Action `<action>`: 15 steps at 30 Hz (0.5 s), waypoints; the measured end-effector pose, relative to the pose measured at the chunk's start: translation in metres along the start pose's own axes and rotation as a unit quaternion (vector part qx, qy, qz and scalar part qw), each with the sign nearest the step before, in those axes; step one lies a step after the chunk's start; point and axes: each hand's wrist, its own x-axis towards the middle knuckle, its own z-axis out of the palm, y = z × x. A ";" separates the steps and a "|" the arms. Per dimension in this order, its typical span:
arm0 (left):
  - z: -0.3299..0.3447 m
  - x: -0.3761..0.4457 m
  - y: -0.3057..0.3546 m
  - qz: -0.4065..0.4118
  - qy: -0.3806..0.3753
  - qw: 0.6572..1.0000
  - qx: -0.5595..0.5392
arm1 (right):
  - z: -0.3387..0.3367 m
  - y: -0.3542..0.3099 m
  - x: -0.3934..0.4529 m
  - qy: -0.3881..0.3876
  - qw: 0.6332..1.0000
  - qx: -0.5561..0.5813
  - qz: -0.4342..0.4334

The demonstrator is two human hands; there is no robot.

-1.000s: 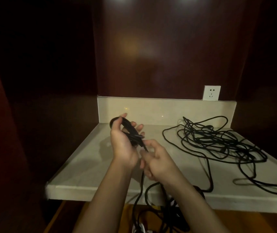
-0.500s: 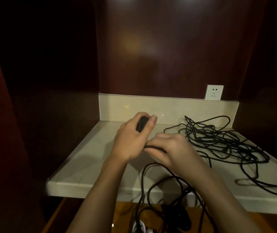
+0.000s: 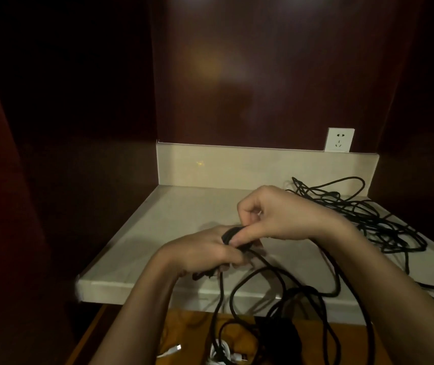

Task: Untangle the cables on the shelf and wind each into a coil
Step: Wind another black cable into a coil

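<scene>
My left hand (image 3: pixel 205 250) holds a small coil of black cable (image 3: pixel 231 234) just above the front of the pale stone shelf (image 3: pixel 163 227). My right hand (image 3: pixel 284 214) is above it, thumb and fingers pinching the cable's strand against the coil. From the coil the loose black cable (image 3: pixel 276 275) drops in loops over the shelf's front edge to a dark block (image 3: pixel 279 335) below. A tangled heap of black cable (image 3: pixel 374 219) lies on the right half of the shelf, partly behind my right wrist.
A white wall socket (image 3: pixel 339 139) sits above the shelf's back rim at the right. Dark wood panels close in the alcove on the left, back and right. Below the shelf, white cables and plugs (image 3: pixel 221 354) lie on an orange-brown surface.
My right hand has risen from beside the left hand to above it, carrying the strand over the coil. My left hand has lowered and turned towards the shelf's front edge.
</scene>
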 end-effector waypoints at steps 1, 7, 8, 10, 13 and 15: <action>0.002 0.001 -0.004 -0.019 0.022 1.000 0.010 | -0.003 0.000 0.002 -0.043 0.999 0.017 0.017; 0.001 0.000 -0.027 -0.016 0.050 0.981 -0.185 | -0.006 0.006 -0.005 -0.024 0.999 0.004 0.039; -0.001 -0.001 -0.030 0.002 0.047 0.978 -0.204 | -0.003 0.010 -0.007 0.010 0.996 -0.086 0.014; 0.001 -0.001 -0.030 0.023 0.047 0.967 -0.250 | 0.004 0.022 -0.007 0.083 0.934 -0.345 -0.039; 0.009 0.010 -0.022 0.029 0.092 0.906 -0.411 | 0.020 0.034 0.006 0.228 0.848 -0.476 -0.039; 0.013 0.018 -0.014 0.061 0.110 0.857 -0.500 | 0.036 0.031 0.016 0.346 0.808 -0.477 -0.007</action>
